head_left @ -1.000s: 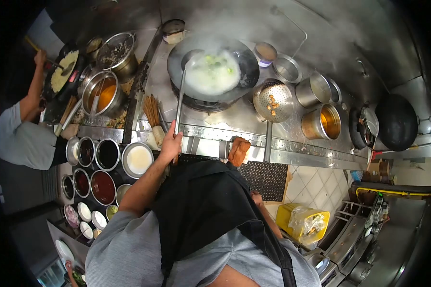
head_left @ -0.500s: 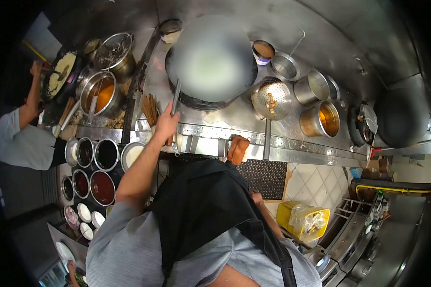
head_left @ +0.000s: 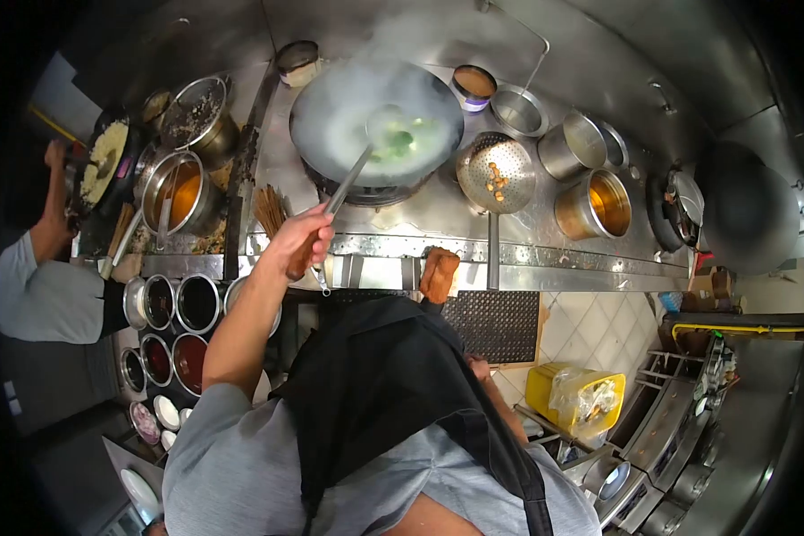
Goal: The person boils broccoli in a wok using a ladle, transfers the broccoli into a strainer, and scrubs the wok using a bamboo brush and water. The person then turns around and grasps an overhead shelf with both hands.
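Observation:
A steel ladle (head_left: pixel 352 179) is in the grip of my left hand (head_left: pixel 300 243), its handle slanting forward into a large wok (head_left: pixel 317 152). The ladle's bowl dips among green vegetables (head_left: pixel 402 141) in pale, steaming liquid; steam blurs its outline. My right hand (head_left: pixel 479 367) hangs low beside the black apron (head_left: pixel 375 384), and its fingers do not show clearly. Nearest the front edge of the stove, between the hands, sits a folded orange-brown cloth (head_left: pixel 439 275).
Right of the wok rests a perforated strainer (head_left: pixel 518 179) holding small brown pieces. Beyond it stand a pot of amber liquid (head_left: pixel 590 219) and other steel pots. Sauce containers (head_left: pixel 196 304) line the left. A co-worker (head_left: pixel 45 299) handles another wok (head_left: pixel 107 170). A yellow bin (head_left: pixel 540 393) is at right.
Steam over the wok has thinned, so the greens and ladle bowl now show. My left hand has shifted slightly left and down, still gripping the ladle. The view has shifted somewhat.

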### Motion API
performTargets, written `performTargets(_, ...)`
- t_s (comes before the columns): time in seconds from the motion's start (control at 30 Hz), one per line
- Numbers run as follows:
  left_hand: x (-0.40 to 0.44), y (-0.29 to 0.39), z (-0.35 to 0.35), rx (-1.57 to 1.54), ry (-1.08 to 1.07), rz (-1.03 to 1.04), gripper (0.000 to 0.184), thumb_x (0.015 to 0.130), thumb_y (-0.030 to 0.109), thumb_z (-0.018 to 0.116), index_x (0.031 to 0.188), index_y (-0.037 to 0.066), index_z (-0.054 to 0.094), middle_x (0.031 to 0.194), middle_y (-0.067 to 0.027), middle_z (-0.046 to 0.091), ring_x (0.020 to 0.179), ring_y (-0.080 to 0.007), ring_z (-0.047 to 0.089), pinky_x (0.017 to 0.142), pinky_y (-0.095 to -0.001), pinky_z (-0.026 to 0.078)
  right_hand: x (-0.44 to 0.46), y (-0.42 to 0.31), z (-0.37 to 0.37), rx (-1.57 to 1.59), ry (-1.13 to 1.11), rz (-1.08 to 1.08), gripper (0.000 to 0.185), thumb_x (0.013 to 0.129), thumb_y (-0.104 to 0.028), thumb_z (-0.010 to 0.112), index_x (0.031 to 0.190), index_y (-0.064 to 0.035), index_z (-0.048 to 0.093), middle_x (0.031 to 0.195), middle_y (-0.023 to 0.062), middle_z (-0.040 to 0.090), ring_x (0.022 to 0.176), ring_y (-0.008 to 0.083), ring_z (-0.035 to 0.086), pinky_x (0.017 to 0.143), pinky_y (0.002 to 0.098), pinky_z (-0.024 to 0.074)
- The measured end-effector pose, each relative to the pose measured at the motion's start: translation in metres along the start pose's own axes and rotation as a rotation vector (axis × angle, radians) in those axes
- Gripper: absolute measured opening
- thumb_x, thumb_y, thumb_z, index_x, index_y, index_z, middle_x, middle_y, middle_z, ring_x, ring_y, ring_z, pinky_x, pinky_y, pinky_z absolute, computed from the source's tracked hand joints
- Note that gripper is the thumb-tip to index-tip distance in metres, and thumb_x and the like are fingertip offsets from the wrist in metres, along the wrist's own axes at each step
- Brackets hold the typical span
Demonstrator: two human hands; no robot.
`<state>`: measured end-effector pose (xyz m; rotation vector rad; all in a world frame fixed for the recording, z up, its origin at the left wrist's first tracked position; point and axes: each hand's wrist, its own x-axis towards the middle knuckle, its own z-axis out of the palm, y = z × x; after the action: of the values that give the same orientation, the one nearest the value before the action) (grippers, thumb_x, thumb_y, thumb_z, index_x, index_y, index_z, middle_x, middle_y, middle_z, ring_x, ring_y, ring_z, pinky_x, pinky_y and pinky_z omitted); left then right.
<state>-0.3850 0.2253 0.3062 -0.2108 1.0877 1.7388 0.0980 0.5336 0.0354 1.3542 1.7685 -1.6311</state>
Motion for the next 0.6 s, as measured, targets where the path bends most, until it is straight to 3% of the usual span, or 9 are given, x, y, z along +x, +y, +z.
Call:
performTargets(0.07, -0.018, -0.009, 0.004, 0.03, 0.012, 0.036, 0.038, 0.101, 0.017, 0.054, 0.138, 0.019, 0.045, 0.067, 0.0036, 0.051, 0.045, -0.0082, 0.047, 0.038, -0.0251, 0.038, 0.01, 0.018, 0.001, 0.028, -0.015, 0.019, 0.035, 0.099, -0.031, 0.057, 0.126, -0.0094, 0.056, 0.098, 0.0094, 0.066, 0.075, 0.0194, 0.064, 0.061, 0.0376, 0.0528)
performTargets(0.1, -0.029, -0.011, 0.008, 0.065, 0.044, 0.037, 0.057, 0.101, 0.015, 0.053, 0.153, 0.019, 0.032, 0.068, 0.0017, 0.05, 0.044, -0.0102, 0.046, 0.038, -0.0254, 0.038, 0.01, 0.016, 0.001, 0.175, -0.03, 0.114, 0.036, 0.099, -0.031, 0.057, 0.127, -0.0097, 0.055, 0.098, 0.0097, 0.066, 0.075, 0.0197, 0.064, 0.062, 0.0379, 0.0529)
performTargets(0.2, -0.051, -0.011, 0.016, 0.219, 0.016, 0.093, 0.063, 0.1, 0.013, 0.052, 0.157, 0.017, 0.026, 0.068, 0.0012, 0.05, 0.044, -0.0108, 0.046, 0.038, -0.0257, 0.039, 0.035, 0.042, -0.002, 0.163, -0.07, 0.204, 0.035, 0.099, -0.03, 0.054, 0.128, -0.0096, 0.054, 0.1, 0.0111, 0.066, 0.076, 0.0206, 0.065, 0.063, 0.0386, 0.0529)
performTargets(0.23, -0.055, -0.013, 0.02, 0.296, 0.059, 0.137, 0.07, 0.096, 0.009, 0.056, 0.158, 0.013, 0.024, 0.068, 0.0007, 0.051, 0.043, -0.0104, 0.045, 0.04, -0.0256, 0.04, 0.041, 0.05, -0.004, 0.007, -0.102, 0.076, 0.034, 0.099, -0.028, 0.053, 0.127, -0.0093, 0.054, 0.101, 0.0114, 0.066, 0.077, 0.0208, 0.065, 0.064, 0.0387, 0.053)
performTargets(0.33, -0.057, -0.023, 0.019, 0.543, 0.224, 0.218, 0.07, 0.095, 0.007, 0.058, 0.158, 0.012, 0.027, 0.07, -0.0002, 0.052, 0.044, -0.01, 0.046, 0.041, -0.0266, 0.042, 0.046, 0.059, 0.001, 0.081, -0.068, -0.161, 0.03, 0.098, -0.024, 0.049, 0.122, -0.0089, 0.057, 0.095, 0.0099, 0.067, 0.073, 0.02, 0.065, 0.059, 0.0365, 0.0521)
performTargets(0.37, -0.058, -0.024, 0.022, 0.618, 0.263, 0.215, 0.069, 0.095, 0.007, 0.058, 0.157, 0.012, 0.029, 0.071, -0.0013, 0.054, 0.046, -0.0101, 0.048, 0.043, -0.0279, 0.044, 0.055, 0.05, -0.006, -0.131, -0.067, -0.187, 0.028, 0.098, -0.023, 0.048, 0.12, -0.0089, 0.058, 0.092, 0.0093, 0.067, 0.071, 0.0197, 0.065, 0.057, 0.0351, 0.0517)
performTargets(0.5, -0.075, -0.029, 0.043, 0.891, 0.335, 0.233, 0.069, 0.096, 0.011, 0.058, 0.158, 0.013, 0.027, 0.073, -0.0019, 0.057, 0.047, -0.0106, 0.047, 0.047, -0.0288, 0.044, 0.045, 0.003, -0.008, -0.216, -0.026, -0.524, 0.02, 0.098, -0.019, 0.047, 0.108, -0.008, 0.061, 0.082, 0.0064, 0.065, 0.066, 0.0156, 0.064, 0.05, 0.0275, 0.0488)
performTargets(0.57, -0.081, -0.032, 0.042, 0.947, 0.319, 0.195, 0.069, 0.096, 0.013, 0.059, 0.157, 0.014, 0.029, 0.074, -0.0027, 0.057, 0.048, -0.0109, 0.048, 0.047, -0.0298, 0.045, 0.013, -0.065, 0.003, 0.081, 0.057, 0.051, 0.021, 0.099, -0.02, 0.047, 0.105, -0.0067, 0.062, 0.08, 0.0054, 0.064, 0.065, 0.0141, 0.063, 0.051, 0.0271, 0.0502)
performTargets(0.6, -0.083, -0.032, 0.041, 0.975, 0.311, 0.176, 0.069, 0.095, 0.013, 0.06, 0.157, 0.014, 0.03, 0.075, -0.0032, 0.057, 0.048, -0.011, 0.048, 0.048, -0.0303, 0.045, 0.015, -0.062, 0.002, 0.103, 0.033, 0.062, 0.021, 0.099, -0.021, 0.047, 0.105, -0.0069, 0.062, 0.081, 0.0051, 0.064, 0.066, 0.0142, 0.063, 0.051, 0.0272, 0.0502)
